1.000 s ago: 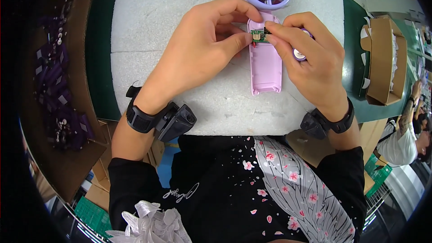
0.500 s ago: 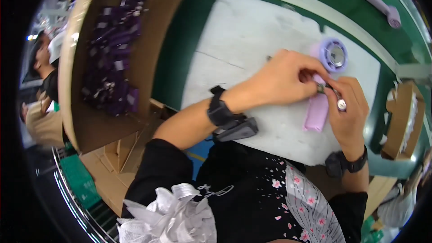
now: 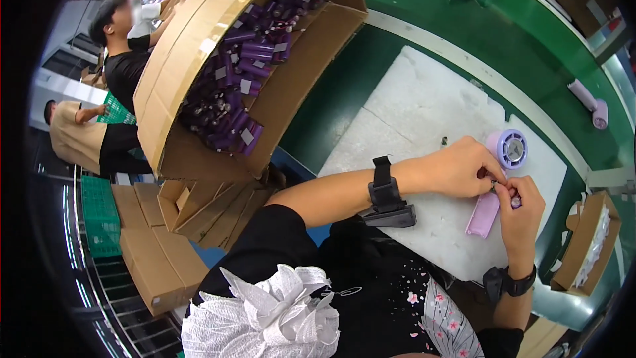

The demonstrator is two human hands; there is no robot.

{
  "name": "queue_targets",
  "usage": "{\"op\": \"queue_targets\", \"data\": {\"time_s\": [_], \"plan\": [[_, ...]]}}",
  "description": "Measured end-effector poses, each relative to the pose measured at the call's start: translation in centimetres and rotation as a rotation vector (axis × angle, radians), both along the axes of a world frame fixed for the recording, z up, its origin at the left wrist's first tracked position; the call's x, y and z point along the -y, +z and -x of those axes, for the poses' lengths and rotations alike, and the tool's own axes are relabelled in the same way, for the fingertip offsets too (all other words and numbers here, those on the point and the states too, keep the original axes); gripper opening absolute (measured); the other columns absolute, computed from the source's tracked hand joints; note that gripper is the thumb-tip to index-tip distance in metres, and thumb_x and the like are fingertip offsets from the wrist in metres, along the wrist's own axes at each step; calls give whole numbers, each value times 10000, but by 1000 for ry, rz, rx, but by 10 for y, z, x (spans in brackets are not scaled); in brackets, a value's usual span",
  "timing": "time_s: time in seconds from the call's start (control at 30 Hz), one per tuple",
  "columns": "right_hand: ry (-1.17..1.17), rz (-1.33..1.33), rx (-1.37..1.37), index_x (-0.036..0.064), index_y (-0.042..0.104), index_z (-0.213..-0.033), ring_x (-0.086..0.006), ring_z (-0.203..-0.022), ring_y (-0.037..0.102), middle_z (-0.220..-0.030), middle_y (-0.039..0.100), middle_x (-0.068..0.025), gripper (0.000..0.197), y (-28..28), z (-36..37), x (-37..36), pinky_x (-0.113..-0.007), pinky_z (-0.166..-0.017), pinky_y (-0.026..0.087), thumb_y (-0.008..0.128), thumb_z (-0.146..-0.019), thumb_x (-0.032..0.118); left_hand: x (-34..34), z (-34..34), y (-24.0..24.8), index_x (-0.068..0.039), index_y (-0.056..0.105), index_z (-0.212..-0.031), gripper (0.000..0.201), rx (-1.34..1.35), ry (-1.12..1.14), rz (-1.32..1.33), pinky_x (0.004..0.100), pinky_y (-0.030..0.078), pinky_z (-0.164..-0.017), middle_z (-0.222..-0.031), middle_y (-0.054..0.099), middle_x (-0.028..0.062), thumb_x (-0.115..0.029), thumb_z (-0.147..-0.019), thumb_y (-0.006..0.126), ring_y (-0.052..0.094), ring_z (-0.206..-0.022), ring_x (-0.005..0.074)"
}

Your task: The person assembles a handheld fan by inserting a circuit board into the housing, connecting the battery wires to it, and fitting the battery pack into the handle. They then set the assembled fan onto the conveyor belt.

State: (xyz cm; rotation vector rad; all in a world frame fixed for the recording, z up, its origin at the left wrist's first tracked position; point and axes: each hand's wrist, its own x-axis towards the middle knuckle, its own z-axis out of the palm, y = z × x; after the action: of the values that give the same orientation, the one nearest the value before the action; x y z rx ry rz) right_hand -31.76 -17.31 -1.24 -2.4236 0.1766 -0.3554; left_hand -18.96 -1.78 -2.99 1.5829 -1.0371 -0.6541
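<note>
Still, right hand (image 3: 523, 224) gripping purple cell (image 3: 517, 203), left hand (image 3: 458, 168) at fan (image 3: 512, 150) (hold unclear), carton (image 3: 171, 73) nearer view's centre

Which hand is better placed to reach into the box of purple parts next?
Probably the left hand: it is nearer the box, which stands on the left. The right hand is farther, and both are at the fan.

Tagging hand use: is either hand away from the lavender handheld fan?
No, the left hand and right hand meet over the handle of the lavender handheld fan.

Pink housing (image 3: 483, 215) partly hidden behind the left hand (image 3: 462, 168)
</note>
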Motion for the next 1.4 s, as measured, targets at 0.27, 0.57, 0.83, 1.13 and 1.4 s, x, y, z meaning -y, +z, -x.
{"op": "queue_targets", "data": {"time_s": [0.27,0.57,0.83,1.13,1.4], "plan": [[15,-93,-69,-27,591,-853,-226,-655,553,-773,567,-117,124,6,0,0,-314,-604,443,685,-773,-16,2,0,-8,-74,743,-1011,241,-17,-19,45,317,539,-707,-898,717,157,-68,-786,658,683,-745,257],[18,-243,76,-7,528,-883,-145,-733,514,-852,531,-79,165,-1,-14,6,-254,-655,426,588,-735,-48,-15,-17,8,-31,712,-1073,232,-146,28,-151,283,526,-770,-1000,683,103,-7,-871,601,655,-856,155],[-2,-488,27,0,578,-897,-102,-717,548,-829,603,-55,130,-1,-9,-4,-227,-649,442,674,-812,-21,-21,-13,13,-56,729,-1059,249,-42,64,-124,279,533,-693,-976,655,95,-106,-816,720,656,-764,172],[67,-342,208,-3,607,-920,-122,-707,598,-836,650,-70,132,-8,-18,-15,-246,-644,479,696,-822,5,-21,-13,6,-51,739,-1042,237,57,114,-103,284,524,-681,-937,680,135,-154,-828,738,664,-760,197],[25,-263,226,-2,631,-909,-184,-706,631,-827,649,-93,128,-7,-19,-20,-268,-654,501,703,-804,14,-22,-12,7,-29,738,-1025,208,-41,140,-102,275,519,-684,-939,684,130,-134,-849,704,664,-779,183]]}}
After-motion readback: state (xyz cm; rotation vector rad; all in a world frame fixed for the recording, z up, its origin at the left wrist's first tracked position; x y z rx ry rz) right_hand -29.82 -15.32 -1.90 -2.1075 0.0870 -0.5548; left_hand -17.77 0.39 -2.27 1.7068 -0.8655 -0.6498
